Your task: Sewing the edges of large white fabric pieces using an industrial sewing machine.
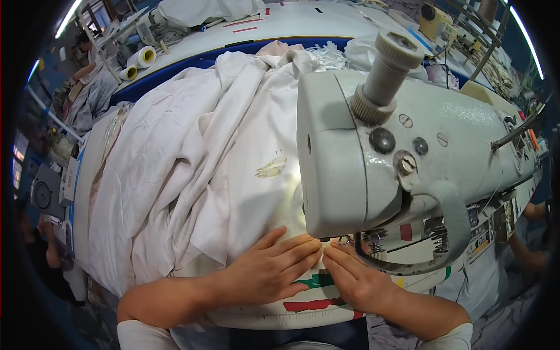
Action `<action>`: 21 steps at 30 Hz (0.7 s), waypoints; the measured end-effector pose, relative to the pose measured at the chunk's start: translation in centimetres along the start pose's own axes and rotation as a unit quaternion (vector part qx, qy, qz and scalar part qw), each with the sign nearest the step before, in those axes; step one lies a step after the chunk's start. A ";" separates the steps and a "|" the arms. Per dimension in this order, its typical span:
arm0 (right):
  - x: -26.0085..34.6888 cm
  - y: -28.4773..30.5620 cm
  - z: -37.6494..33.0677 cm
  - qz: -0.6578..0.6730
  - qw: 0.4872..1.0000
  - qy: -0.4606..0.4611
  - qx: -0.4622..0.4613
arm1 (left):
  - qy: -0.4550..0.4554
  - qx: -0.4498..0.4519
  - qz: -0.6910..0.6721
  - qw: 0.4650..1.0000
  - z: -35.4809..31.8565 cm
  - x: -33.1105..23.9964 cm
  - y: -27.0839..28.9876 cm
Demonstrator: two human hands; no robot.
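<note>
A large white cloth (192, 134) spreads in folds over the table, with a small greenish-gold printed or embroidered motif (272, 167) near its middle. My left hand (286, 265) lies flat on the near edge of this cloth, fingers stretched toward the sewing machine (350, 157) and thumb apart. Close beside it, my right hand (357, 281) has its fingers pressed together at the cloth's edge, and its thumb is hidden. Both sets of fingertips meet right below the machine's pale grey head, which hides the needle and the stitching spot.
A curved metal lever (452, 233) hangs near my right hand. Red tape (306, 305) and a ruler scale mark the table's near edge. Behind the cloth runs another white table (286, 20) with thread cones (142, 56) at its left. Other people work at both sides.
</note>
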State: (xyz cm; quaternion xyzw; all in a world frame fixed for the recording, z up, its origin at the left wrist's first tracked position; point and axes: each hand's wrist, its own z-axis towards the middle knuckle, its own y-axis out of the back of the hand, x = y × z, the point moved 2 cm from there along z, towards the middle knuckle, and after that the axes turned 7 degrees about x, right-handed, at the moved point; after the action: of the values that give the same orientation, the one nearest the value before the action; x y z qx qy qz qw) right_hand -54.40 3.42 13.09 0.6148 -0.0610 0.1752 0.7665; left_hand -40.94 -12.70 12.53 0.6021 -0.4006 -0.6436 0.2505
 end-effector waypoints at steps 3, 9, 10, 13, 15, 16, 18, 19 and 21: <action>-0.9 -0.9 0.1 -0.025 0.999 0.001 0.022 | 0.008 0.017 0.018 1.000 0.4 0.5 1.0; -2.6 -3.8 0.5 0.010 0.995 -0.050 0.084 | -0.003 -0.090 0.109 0.990 1.0 2.0 2.2; -2.5 -4.0 0.7 -0.225 0.970 -0.018 0.093 | -0.001 -0.093 0.100 0.991 1.1 2.4 2.2; -2.4 -3.7 1.0 -0.158 0.981 -0.104 0.027 | -0.005 -0.087 0.109 0.990 1.3 3.3 2.4; -2.6 -2.8 1.2 0.021 0.995 -0.093 -0.028 | 0.000 -0.087 0.109 0.990 1.4 3.5 2.5; -2.6 -2.4 1.3 0.021 0.995 -0.094 -0.027 | 0.005 -0.087 0.109 0.990 1.5 3.6 2.6; -2.8 -2.0 1.3 0.094 0.985 -0.144 0.034 | 0.011 -0.085 0.111 0.990 1.7 3.6 2.8; -2.8 -1.9 1.3 0.095 0.984 -0.146 0.034 | 0.018 -0.084 0.114 0.990 1.7 3.6 2.8; -3.0 -2.4 0.8 0.058 0.978 -0.169 0.111 | 0.016 -0.087 0.114 0.990 1.8 3.8 3.0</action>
State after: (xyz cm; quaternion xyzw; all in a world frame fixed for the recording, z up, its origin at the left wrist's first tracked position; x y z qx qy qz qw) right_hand -56.30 1.67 10.16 0.7125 -0.2051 0.1187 0.6605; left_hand -43.75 -17.03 12.74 0.5391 -0.4051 -0.6333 0.3796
